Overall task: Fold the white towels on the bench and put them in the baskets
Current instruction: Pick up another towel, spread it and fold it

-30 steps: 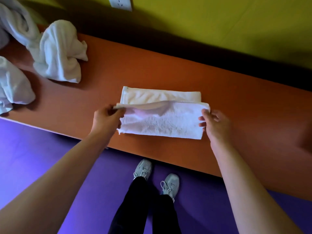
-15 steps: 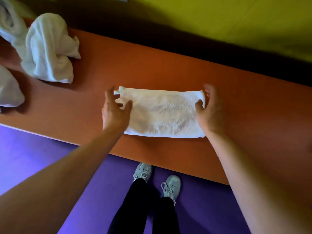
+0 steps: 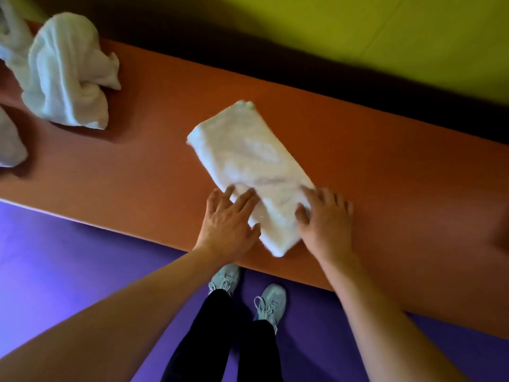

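Orange bench (image 3: 137,172) runs across the view from the far left to the near right, with a yellow-green wall (image 3: 385,37) behind it and purple floor (image 3: 68,257) in front. At the far left lies a crumpled towel (image 3: 68,73), with parts of two more white towels (image 3: 9,139) cut off by the left edge. Near the middle, the folded towel (image 3: 248,161) lies flat on the bench, turned at a slant, its near end close to the front edge. The left hand (image 3: 228,224) rests with fingers spread on that end's left side. The right hand (image 3: 327,219) rests likewise on its right side, fingers straight, thumb on the cloth. Below, grey shoes (image 3: 270,301) stand on the floor.
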